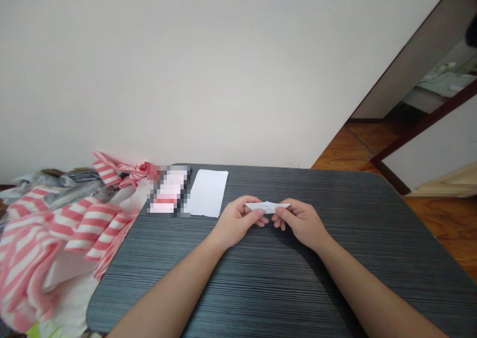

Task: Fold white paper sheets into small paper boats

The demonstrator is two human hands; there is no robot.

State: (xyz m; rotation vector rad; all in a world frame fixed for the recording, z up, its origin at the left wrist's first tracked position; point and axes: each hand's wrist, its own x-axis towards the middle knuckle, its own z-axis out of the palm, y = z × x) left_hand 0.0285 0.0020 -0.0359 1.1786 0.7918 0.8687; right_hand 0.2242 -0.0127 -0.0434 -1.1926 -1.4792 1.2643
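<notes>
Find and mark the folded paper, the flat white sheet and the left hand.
Folded paper (267, 207): head view, middle of the fold.
Flat white sheet (207, 193): head view, sheet's centre.
Left hand (234, 223): head view, back of hand.

Dark grey streaked laminate tabletop (261, 298), rounded corners. White paper sheet (206, 193) lay near far edge, just beside a pixelated pink-and-white item (167, 191); pink-striped cloth (89, 223) draped over the left edge.

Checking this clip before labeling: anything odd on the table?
The pink-and-white striped material lies bunched over the left corner of the dark table, hanging past its edge. The item beside the white paper sheet is pixelated, so it's unreadable.
</notes>
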